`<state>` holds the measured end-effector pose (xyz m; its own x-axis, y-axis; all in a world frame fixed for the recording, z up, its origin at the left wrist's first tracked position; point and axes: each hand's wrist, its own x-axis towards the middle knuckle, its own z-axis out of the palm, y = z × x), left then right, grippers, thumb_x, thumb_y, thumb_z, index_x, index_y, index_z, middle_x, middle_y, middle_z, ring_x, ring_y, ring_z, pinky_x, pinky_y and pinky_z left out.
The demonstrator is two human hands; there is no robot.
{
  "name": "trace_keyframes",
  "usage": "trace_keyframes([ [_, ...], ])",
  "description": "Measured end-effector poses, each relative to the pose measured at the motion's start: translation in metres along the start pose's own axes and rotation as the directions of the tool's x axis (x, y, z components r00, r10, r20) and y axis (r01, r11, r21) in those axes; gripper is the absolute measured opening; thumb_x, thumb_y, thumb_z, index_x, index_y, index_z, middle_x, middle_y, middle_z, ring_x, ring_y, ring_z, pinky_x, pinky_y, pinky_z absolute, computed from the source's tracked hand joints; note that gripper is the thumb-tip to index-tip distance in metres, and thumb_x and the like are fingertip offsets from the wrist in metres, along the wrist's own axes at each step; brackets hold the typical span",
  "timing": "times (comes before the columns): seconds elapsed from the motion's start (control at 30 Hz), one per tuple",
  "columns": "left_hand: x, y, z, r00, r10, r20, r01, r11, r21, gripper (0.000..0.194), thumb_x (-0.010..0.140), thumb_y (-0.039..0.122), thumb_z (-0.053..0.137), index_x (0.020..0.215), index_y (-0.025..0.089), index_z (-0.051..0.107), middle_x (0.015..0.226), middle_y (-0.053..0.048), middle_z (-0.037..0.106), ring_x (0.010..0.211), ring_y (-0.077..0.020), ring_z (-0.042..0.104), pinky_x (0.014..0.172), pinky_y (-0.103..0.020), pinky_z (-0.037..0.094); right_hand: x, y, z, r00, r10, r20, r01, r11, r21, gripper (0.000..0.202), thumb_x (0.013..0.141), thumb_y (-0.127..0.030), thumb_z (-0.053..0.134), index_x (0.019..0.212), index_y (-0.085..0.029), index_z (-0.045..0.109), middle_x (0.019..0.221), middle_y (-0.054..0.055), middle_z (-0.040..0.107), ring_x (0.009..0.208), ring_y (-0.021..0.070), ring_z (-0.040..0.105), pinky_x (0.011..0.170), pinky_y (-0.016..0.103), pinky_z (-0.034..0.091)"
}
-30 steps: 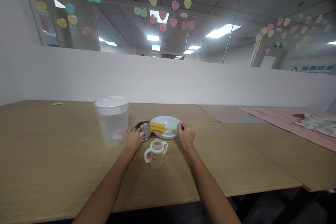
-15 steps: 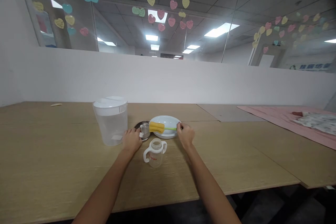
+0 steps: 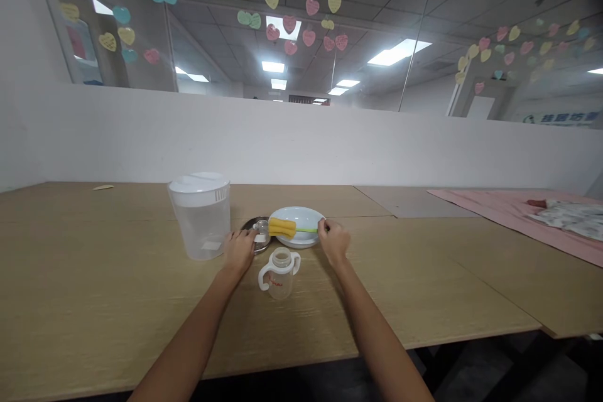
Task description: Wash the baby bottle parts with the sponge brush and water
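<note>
In my right hand (image 3: 335, 240) is the thin green handle of a bottle brush, its fingers closed round the end. The brush's yellow sponge head (image 3: 281, 228) points left over the rim of a white oval bowl (image 3: 301, 213). My left hand (image 3: 240, 249) is closed at the edge of a round metal dish (image 3: 267, 247), with a small white piece (image 3: 260, 239) at its fingertips. A clear rounded plastic part (image 3: 262, 226) sits in that dish, partly hidden. Between my forearms stands a clear baby bottle (image 3: 281, 281), upright and uncapped, with two white handles and red print.
A tall translucent bucket (image 3: 202, 226) with a white lid stands left of my left hand. A pink cloth (image 3: 475, 207) with a patterned fabric (image 3: 572, 218) lies at the far right. Behind the wooden table (image 3: 117, 301) rises a white wall (image 3: 282, 144) below glass.
The white piece at my left fingertips has turned from tilted to nearly level and shifted slightly right. My right hand and the brush stay almost the same. The view has shifted a little.
</note>
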<state>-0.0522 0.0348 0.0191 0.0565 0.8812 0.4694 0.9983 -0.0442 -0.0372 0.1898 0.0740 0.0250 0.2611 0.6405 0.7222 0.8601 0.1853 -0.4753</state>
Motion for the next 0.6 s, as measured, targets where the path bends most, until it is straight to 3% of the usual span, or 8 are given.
trace_keyframes([
  [0.1, -0.0001, 0.0012, 0.0006, 1.0, -0.01, -0.006, 0.01, 0.999, -0.032, 0.035, 0.082, 0.018, 0.042, 0.111, 0.022, 0.061, 0.102, -0.009, 0.066, 0.099, -0.0277, 0.056, 0.085, -0.039, 0.037, 0.0002, 0.0003, 0.0007, 1.0, 0.005, -0.002, -0.005, 1.0, -0.005, 0.048, 0.087, -0.035, 0.031, 0.06, -0.015, 0.066, 0.061, 0.006, 0.062, 0.051, 0.0103, 0.043, 0.052, 0.026, 0.018],
  [0.37, -0.0027, 0.0075, -0.005, 0.998, -0.032, -0.052, 0.026, 0.995, -0.098, 0.039, 0.083, 0.042, 0.045, 0.109, 0.019, 0.064, 0.102, -0.011, 0.067, 0.101, -0.0297, 0.056, 0.089, -0.042, 0.037, 0.0003, 0.0003, 0.0004, 1.0, 0.024, 0.006, -0.024, 1.0, 0.01, 0.046, 0.086, -0.034, 0.033, 0.062, -0.015, 0.067, 0.061, 0.006, 0.063, 0.05, 0.0101, 0.042, 0.052, 0.025, 0.018],
  [0.6, 0.0004, 0.0025, 0.0005, 0.997, -0.072, -0.036, 0.068, 0.993, -0.101, 0.039, 0.084, 0.04, 0.044, 0.109, 0.019, 0.064, 0.101, -0.012, 0.068, 0.1, -0.0284, 0.056, 0.088, -0.04, 0.039, 0.0003, 0.0003, 0.0005, 1.0, 0.016, 0.0, -0.016, 1.0, 0.005, 0.045, 0.086, -0.034, 0.034, 0.062, -0.015, 0.067, 0.061, 0.006, 0.062, 0.05, 0.0097, 0.041, 0.052, 0.025, 0.018],
])
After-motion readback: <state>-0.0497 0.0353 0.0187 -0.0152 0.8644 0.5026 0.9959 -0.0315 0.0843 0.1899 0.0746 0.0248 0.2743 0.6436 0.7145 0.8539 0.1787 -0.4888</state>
